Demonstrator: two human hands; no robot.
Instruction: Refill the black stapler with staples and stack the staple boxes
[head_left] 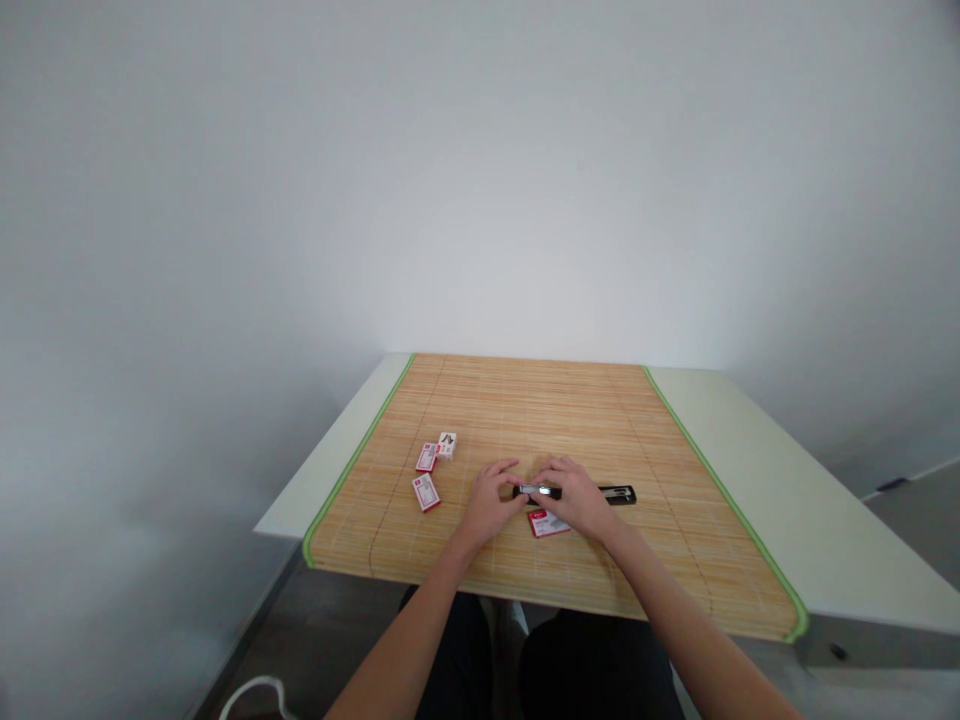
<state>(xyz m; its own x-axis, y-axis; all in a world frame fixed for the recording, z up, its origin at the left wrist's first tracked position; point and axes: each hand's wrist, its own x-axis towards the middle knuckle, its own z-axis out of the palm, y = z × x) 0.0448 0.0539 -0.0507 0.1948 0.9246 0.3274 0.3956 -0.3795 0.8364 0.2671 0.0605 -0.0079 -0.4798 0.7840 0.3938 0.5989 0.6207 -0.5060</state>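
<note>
A long black stapler [619, 494] lies opened out flat across the bamboo mat, its metal parts shining. My left hand [491, 502] pinches its left end between thumb and fingers. Over its middle, my right hand [576, 497] has thumb and fingers closed on the silver part, close to the left fingertips. Whether a loose strip of staples is between the fingers is too small to tell. Partly under my right hand, a red and white small box [547, 524] lies on the near side of the stapler.
To the left lie a red and white box [426, 492], a similar box [426, 457] behind it, and a white box [447, 444] with a dark picture. The bamboo mat [525, 400] with green edging covers the middle of a white table [757, 440] against a wall.
</note>
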